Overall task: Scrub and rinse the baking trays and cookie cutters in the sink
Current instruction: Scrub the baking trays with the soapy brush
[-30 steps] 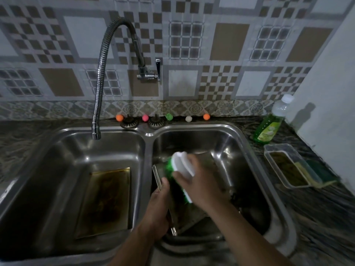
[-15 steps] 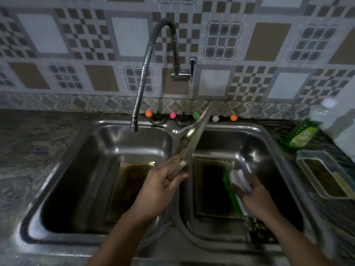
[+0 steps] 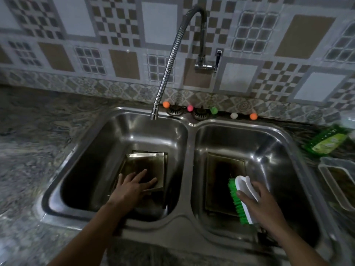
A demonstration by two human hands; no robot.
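Two steel basins side by side in one sink (image 3: 187, 215), set in a mottled stone counter (image 3: 28, 150). Left basin: a baking tray (image 3: 146, 164) lies on the bottom, seemingly stacked on another (a second edge shows just behind it). Left hand (image 3: 132, 187) rests flat on the tray's near end, fingers straight and spread, nothing gripped. Flexible tap hose (image 3: 165, 73) arcs down from the tiled wall, its nozzle hanging over the back of the left basin. Along the back rim: small coloured balls (image 3: 166, 104) and two drain strainers (image 3: 174, 110). Right basin: a dark baking tray (image 3: 221, 179) flat on the floor. Right hand (image 3: 263, 204) holds a white scrub brush (image 3: 245, 192) above the tray's near right part, fingers wrapped over the handle, green bristles facing left. Far right on the counter: green soap bottle (image 3: 326, 141) (blurred), and a clear plastic container (image 3: 338, 181) nearer.
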